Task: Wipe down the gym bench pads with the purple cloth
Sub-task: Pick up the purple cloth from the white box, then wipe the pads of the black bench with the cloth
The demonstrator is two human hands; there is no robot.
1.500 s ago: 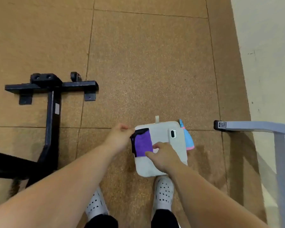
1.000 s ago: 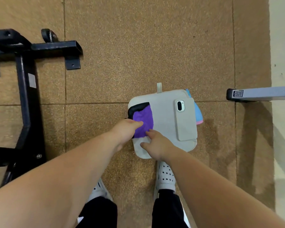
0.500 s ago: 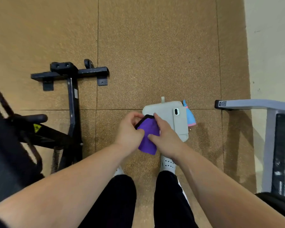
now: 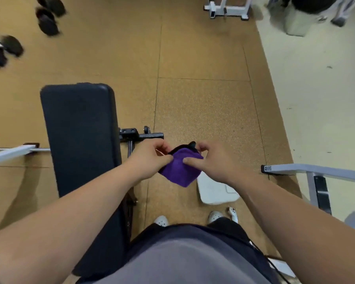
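Nearest me, below my grey shirt, the toes of my white shoes (image 4: pixel 161 220) stand on the brown gym floor (image 4: pixel 203 111). Just beyond my right foot a white pouch (image 4: pixel 214 192) lies flat on the floor.

Above it, held in the air in front of my waist, is the purple cloth (image 4: pixel 179 172). My left hand (image 4: pixel 152 158) pinches its upper left edge between thumb and curled fingers. My right hand (image 4: pixel 215 162) grips the upper right, thumb pressed on the purple face and fingers curled over the top, where a black trim shows. The cloth is folded into a small thick wad. Its top edge runs left to right between my hands, and a loose corner hangs down, pointing toward my feet.

I judge it light, soft and floppy. It will not slip or break, but it will droop wherever I let go, so it is best bunched in one palm for wiping.

To my left is the black bench pad (image 4: pixel 80 140), well apart from the cloth. It is long and narrow, and its long axis runs away from me. It looks smooth and firm.

Farthest off lie dark dumbbells (image 4: pixel 47 17) and a white frame (image 4: pixel 228 9), both blurred.
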